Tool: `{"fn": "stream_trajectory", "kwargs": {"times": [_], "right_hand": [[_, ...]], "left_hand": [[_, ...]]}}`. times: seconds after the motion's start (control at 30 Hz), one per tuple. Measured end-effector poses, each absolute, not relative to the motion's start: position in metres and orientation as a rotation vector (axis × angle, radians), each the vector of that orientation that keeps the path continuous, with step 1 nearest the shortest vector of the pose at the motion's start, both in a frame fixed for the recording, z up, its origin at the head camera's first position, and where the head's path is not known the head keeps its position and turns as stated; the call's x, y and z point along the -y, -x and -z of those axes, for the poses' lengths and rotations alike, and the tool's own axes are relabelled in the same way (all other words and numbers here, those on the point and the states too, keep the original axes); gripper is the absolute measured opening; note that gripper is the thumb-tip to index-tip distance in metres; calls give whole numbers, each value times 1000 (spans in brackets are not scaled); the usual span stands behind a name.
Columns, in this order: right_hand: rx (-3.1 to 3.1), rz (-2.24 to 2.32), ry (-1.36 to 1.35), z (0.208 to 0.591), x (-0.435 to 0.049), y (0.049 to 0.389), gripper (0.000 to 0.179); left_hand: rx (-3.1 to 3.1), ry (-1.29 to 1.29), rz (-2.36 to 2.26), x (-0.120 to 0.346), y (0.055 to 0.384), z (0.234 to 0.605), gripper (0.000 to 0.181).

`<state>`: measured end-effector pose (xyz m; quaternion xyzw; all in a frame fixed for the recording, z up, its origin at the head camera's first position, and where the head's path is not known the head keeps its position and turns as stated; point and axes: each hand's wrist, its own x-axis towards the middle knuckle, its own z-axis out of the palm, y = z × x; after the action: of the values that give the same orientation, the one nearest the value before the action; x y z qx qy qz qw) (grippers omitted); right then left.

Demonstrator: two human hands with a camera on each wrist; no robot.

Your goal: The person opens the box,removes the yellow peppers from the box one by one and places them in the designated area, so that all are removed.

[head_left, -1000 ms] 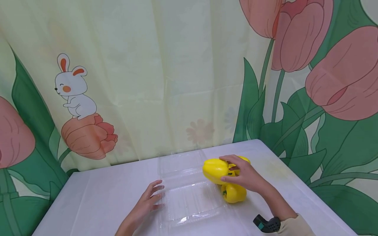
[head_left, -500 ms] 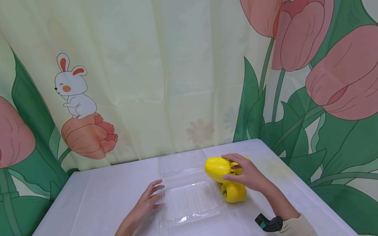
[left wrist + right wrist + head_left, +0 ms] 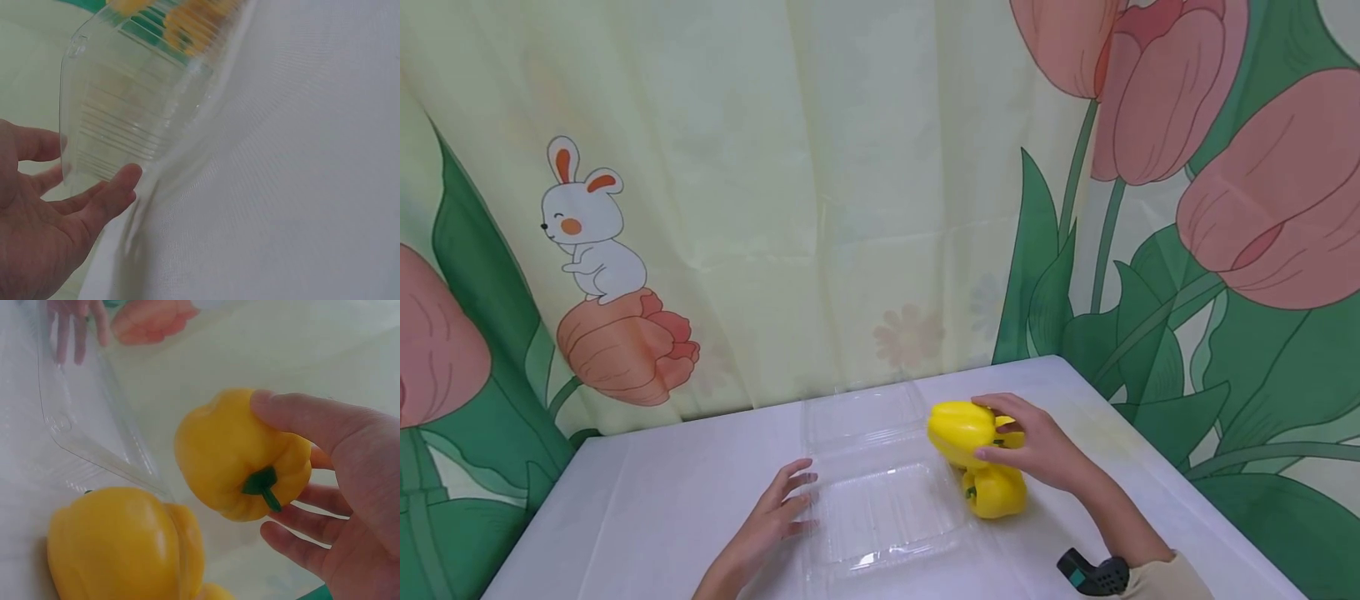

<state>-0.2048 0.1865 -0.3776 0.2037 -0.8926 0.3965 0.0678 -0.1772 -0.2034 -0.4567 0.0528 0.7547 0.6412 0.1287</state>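
A yellow bell pepper (image 3: 958,429) is held in my right hand (image 3: 1037,446), with the thumb on one side and the fingers on the other. The right wrist view shows its green stem (image 3: 262,486) facing the palm. Beneath it lies a second yellow bell pepper (image 3: 1002,493) on the table. Part of a third yellow pepper (image 3: 1013,438) shows behind my right fingers. An opened clear plastic clamshell box (image 3: 891,553) lies left of the peppers, its lid (image 3: 861,415) folded back. My left hand (image 3: 767,521) is at the box's left side, fingers spread along its edge.
A white cloth covers the table (image 3: 670,475). Behind it hangs a curtain (image 3: 737,208) printed with tulips and a rabbit. A black device (image 3: 1093,575) is strapped to my right wrist, by a beige sleeve (image 3: 1168,579).
My right hand has shifted slightly right with the held pepper, away from the box. The left hand, the box and the lower pepper stay where they were.
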Motion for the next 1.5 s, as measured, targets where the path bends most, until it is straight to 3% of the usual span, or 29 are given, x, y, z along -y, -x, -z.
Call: {"fn": "stream_trajectory", "kwargs": {"times": [1.5], "right_hand": [[2678, -1100, -568, 378, -213, 202, 66]], "left_hand": [[-2191, -164, -1867, 203, 176, 457, 55]]}}
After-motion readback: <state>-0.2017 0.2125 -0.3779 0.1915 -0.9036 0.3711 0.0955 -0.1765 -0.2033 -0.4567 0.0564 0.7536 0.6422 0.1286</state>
